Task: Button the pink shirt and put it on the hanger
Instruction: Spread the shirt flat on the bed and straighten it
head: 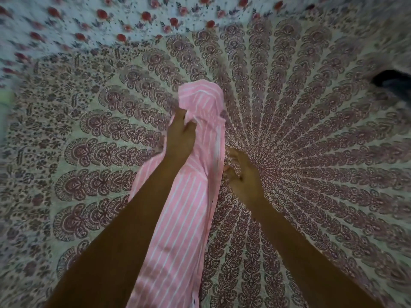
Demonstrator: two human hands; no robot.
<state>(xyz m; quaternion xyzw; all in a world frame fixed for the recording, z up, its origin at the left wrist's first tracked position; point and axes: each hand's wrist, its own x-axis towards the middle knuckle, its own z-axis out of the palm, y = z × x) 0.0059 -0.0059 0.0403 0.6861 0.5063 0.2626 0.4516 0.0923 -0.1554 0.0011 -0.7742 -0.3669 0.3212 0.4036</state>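
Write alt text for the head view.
The left hand grips a bunched pink striped shirt above a patterned bedspread, while the right hand pinches the shirt's edge. No hanger is visible.

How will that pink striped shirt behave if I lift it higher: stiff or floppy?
Probably floppy: the pink shirt bunches where the left hand grips it and trails in a long limp strip. Likely light, one hand holding it up. The right hand pinches its edge, so it may twist.

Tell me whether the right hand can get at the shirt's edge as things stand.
Probably yes. The right hand sits right beside the pink shirt, fingers at its near edge, nothing between them. The left hand already has a grip on the bunched top.
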